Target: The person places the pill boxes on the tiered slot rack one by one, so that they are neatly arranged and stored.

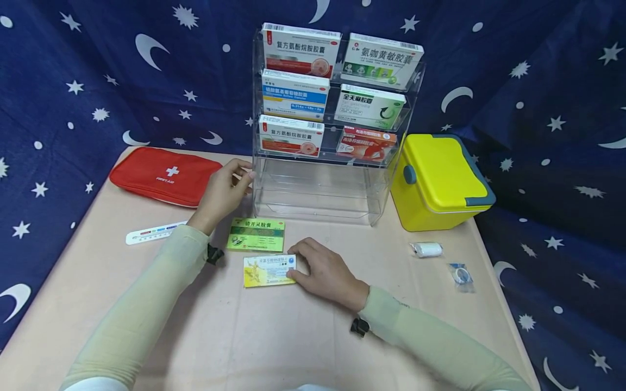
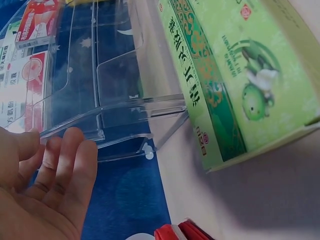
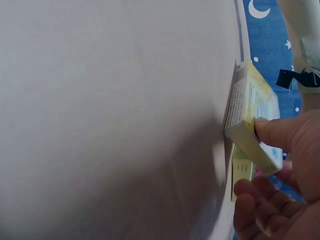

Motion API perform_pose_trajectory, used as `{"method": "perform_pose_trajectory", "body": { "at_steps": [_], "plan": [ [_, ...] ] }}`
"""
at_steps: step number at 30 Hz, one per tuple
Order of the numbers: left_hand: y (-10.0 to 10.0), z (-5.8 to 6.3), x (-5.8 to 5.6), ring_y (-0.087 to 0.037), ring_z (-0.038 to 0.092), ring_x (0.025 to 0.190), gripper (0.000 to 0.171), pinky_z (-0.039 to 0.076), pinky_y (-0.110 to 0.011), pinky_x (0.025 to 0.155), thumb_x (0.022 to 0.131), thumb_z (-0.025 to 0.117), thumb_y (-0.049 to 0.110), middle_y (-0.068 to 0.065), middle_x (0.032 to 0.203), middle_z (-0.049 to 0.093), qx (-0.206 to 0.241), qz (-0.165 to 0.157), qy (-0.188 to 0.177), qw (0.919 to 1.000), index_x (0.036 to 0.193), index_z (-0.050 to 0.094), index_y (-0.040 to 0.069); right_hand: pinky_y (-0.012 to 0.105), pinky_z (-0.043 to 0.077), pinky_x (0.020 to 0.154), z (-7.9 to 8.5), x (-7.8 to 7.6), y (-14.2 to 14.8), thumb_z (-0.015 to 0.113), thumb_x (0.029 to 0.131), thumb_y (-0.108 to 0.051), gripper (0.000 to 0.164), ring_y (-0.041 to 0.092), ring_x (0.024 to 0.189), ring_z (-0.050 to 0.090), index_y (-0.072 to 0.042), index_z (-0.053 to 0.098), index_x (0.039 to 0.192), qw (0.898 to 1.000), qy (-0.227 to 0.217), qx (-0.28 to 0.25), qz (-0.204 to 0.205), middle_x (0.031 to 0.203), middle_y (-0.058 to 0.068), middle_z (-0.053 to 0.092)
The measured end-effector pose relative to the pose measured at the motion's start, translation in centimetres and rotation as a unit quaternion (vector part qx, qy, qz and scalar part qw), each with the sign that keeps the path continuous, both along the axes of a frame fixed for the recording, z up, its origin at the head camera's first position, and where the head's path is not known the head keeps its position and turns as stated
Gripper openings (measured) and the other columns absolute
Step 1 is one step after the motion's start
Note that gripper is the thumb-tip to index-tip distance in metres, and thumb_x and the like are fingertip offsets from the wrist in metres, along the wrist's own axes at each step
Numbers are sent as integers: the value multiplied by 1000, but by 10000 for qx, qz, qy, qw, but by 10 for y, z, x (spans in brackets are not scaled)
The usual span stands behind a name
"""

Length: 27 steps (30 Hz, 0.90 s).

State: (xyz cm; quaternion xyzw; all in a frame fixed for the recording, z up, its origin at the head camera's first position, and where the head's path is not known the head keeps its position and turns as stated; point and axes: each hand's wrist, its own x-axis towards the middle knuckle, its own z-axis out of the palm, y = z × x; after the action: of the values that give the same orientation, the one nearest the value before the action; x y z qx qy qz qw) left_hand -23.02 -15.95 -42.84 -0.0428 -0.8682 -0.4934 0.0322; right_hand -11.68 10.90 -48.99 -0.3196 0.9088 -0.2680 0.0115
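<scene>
My left hand [image 1: 226,190] is at the left side of a clear acrylic display rack [image 1: 313,187]. In the left wrist view, its thumb and curled fingers meet at the rack's edge. My right hand [image 1: 329,271] grips the right end of a yellow-and-white medicine box [image 1: 266,270], thumb on its printed face. The right wrist view shows this box [image 3: 252,102] tilted, with other fingers behind it. Just beyond it, a green medicine box [image 1: 256,235] lies face up on the table, close to my left wrist.
Three upper rack tiers carry medicine boxes, including a red one [image 1: 367,144]. A red first-aid pouch [image 1: 163,176] and a thermometer strip card [image 1: 154,233] lie left. At right are a yellow lidded case [image 1: 442,179], a white bandage roll [image 1: 427,250] and a small clear packet [image 1: 461,277].
</scene>
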Motion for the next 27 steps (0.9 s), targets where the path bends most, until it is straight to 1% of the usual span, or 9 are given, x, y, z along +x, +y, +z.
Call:
{"method": "perform_pose_trajectory", "body": {
  "at_steps": [4, 9, 12, 16, 19, 21, 25, 27],
  "plan": [
    [1, 2, 0, -26, 70, 80, 30, 55, -30, 65, 103, 64, 21, -8, 105, 62, 31, 19, 29, 10000, 131, 59, 11, 25, 50, 76, -1, 7, 2, 79, 90, -25, 36, 10, 93, 58, -18, 59, 119, 9994, 5, -283, 196, 115, -10, 57],
    [1, 5, 1, -28, 69, 81, 30, 55, -27, 64, 102, 64, 19, -8, 105, 62, 65, 38, 33, 10000, 131, 60, 11, 20, 50, 72, -4, 13, 5, 76, 91, -15, 32, 10, 89, 60, -15, 59, 118, 9966, 42, -686, 455, 111, -9, 57],
    [1, 5, 1, -27, 69, 80, 30, 55, -27, 63, 102, 64, 17, -8, 104, 63, 44, 41, 70, 10000, 131, 60, 11, 20, 52, 72, -5, 13, 7, 76, 92, -11, 30, 7, 90, 61, -12, 60, 118, 9930, -84, -1029, 579, 110, -7, 59],
    [0, 5, 0, -26, 68, 80, 31, 55, -28, 64, 101, 65, 15, -8, 103, 64, 9, -27, 149, 9999, 131, 60, 10, 21, 53, 69, -1, 9, 11, 76, 92, -9, 27, 4, 87, 61, -12, 64, 116, 9879, -400, -1399, 533, 107, -7, 61],
    [0, 4, -1, -29, 68, 80, 31, 55, -28, 64, 100, 66, 15, -8, 102, 63, 26, -87, 187, 9998, 131, 60, 9, 24, 53, 67, 9, -3, 16, 77, 91, -9, 27, 7, 87, 62, -14, 66, 115, 9851, -564, -1591, 335, 106, -9, 63],
    [0, 4, -1, -31, 69, 81, 31, 55, -27, 63, 100, 65, 14, -8, 101, 63, 72, -105, 203, 9997, 131, 60, 8, 25, 55, 68, 22, -16, 20, 78, 91, -9, 26, 9, 89, 63, -15, 66, 114, 9832, -582, -1726, 141, 106, -9, 64],
    [0, 4, 0, -32, 69, 80, 30, 55, -26, 63, 100, 65, 12, -9, 99, 63, 141, -91, 231, 9996, 130, 60, 8, 29, 57, 70, 55, -52, 27, 78, 91, -10, 26, 11, 94, 66, -14, 67, 115, 9752, -538, -2112, -375, 110, -5, 67],
    [-1, 4, 0, -32, 69, 80, 30, 55, -25, 63, 100, 65, 12, -9, 100, 63, 146, -77, 215, 9996, 130, 60, 8, 31, 57, 69, 72, -71, 28, 77, 92, -10, 26, 12, 95, 66, -12, 67, 116, 9706, -390, -2302, -589, 111, -3, 68]
  ]
}}
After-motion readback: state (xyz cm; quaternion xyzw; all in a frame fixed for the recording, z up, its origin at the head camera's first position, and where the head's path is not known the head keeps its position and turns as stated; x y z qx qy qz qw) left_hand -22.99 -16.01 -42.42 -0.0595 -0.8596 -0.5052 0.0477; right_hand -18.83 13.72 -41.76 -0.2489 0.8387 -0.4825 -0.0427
